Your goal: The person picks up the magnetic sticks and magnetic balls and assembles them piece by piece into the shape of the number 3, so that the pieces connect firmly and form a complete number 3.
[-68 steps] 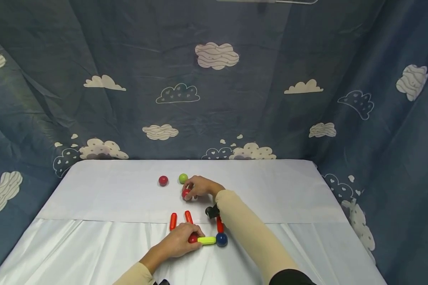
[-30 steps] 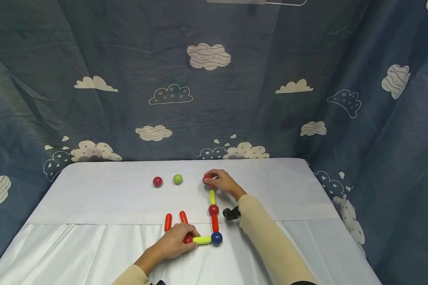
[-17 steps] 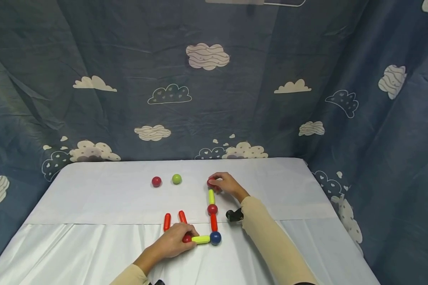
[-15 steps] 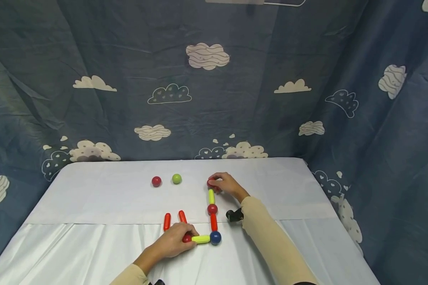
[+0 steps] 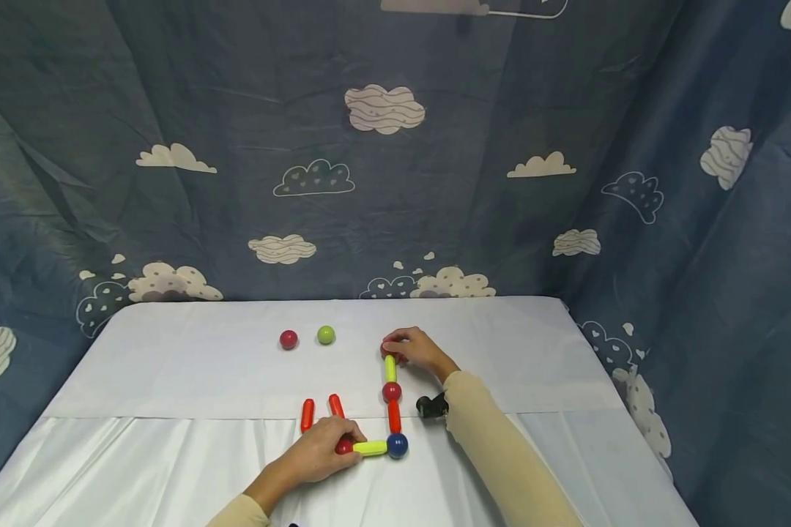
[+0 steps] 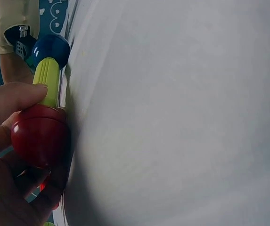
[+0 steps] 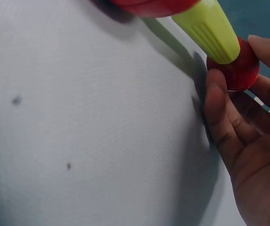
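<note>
My left hand point(image 5: 318, 452) grips a red ball point(image 6: 39, 136) at the left end of a yellow-green rod point(image 5: 370, 448). A blue ball point(image 5: 397, 445) joins that rod at a corner. From there a red rod point(image 5: 394, 417) runs away from me to another red ball point(image 5: 392, 391), then a second yellow-green rod point(image 5: 390, 369). At its far end, my right hand point(image 5: 420, 351) pinches a red ball point(image 7: 242, 70) between thumb and fingers. In the right wrist view, ball and rod end touch.
Two loose red rods, one on the left point(image 5: 307, 415) and one beside it point(image 5: 335, 405), lie just beyond my left hand. A loose red ball point(image 5: 288, 339) and a green ball point(image 5: 326, 335) sit farther back on the white-covered table point(image 5: 191, 366). A cloud-patterned curtain point(image 5: 237, 205) hangs behind.
My right hand has carried the red ball rightward from near the green ball to the far yellow-green rod, then slightly nearer, until they touch. The left hand has kept its grip.
</note>
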`<state>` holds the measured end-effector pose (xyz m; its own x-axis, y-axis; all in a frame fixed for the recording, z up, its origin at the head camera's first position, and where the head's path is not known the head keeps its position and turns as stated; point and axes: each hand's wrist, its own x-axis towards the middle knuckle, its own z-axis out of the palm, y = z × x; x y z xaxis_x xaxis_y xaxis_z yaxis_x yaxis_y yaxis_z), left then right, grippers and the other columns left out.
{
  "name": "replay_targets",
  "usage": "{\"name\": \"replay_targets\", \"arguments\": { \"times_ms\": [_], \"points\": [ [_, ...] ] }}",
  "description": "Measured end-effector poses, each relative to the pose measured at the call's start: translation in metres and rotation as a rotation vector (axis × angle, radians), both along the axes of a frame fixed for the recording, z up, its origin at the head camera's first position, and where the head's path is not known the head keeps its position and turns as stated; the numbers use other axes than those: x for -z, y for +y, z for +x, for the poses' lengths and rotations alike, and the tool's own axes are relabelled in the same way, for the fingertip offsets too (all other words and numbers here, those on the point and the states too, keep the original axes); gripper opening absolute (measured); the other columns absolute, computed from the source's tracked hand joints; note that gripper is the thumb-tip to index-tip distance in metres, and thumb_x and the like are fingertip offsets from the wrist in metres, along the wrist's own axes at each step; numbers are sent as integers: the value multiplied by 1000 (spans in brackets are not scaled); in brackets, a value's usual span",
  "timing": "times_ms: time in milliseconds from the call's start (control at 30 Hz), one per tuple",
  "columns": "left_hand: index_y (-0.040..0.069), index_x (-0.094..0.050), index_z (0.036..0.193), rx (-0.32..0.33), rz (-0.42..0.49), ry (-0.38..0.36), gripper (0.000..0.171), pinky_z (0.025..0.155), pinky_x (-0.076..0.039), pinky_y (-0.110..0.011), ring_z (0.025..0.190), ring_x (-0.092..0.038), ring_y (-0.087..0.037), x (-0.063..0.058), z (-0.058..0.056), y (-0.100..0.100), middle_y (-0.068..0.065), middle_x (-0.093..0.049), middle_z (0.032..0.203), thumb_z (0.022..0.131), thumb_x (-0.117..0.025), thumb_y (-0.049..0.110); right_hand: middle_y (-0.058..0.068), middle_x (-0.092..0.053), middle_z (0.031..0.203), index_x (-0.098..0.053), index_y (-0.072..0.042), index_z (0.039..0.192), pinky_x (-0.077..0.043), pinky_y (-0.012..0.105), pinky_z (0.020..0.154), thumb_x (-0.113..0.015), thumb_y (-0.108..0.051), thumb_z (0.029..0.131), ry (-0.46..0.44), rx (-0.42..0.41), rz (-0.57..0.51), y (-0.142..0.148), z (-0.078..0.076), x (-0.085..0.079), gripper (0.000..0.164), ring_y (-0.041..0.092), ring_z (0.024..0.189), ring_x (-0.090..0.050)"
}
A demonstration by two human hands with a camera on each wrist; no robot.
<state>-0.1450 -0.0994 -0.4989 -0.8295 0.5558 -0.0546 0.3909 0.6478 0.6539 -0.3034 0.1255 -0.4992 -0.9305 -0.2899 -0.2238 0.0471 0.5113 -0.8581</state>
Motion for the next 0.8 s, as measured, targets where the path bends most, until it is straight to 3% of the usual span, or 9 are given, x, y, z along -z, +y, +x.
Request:
{"name": "replay_targets", "arguments": {
  "times_ms": [500, 800],
  "points": [
    [17, -69, 95, 2, 15, -11, 14, 76, -41, -30, 81, -46, -6, -2, 0, 2, 13, -60, 87, 83, -74, 20, 4, -65, 101, -69, -8, 114, -48, 25, 67, -65, -24, 93, 27, -8, 90, -1, 1, 3, 27, 17, 79, -56],
    [17, -69, 95, 11, 30, -4, 14, 78, -41, -32, 83, -49, -6, -2, -2, 1, 13, -61, 87, 82, -74, 20, 5, -65, 99, -68, -8, 115, -49, 25, 68, -65, -25, 92, 33, 11, 72, -2, 1, 4, 28, 17, 78, -56]
  ]
}}
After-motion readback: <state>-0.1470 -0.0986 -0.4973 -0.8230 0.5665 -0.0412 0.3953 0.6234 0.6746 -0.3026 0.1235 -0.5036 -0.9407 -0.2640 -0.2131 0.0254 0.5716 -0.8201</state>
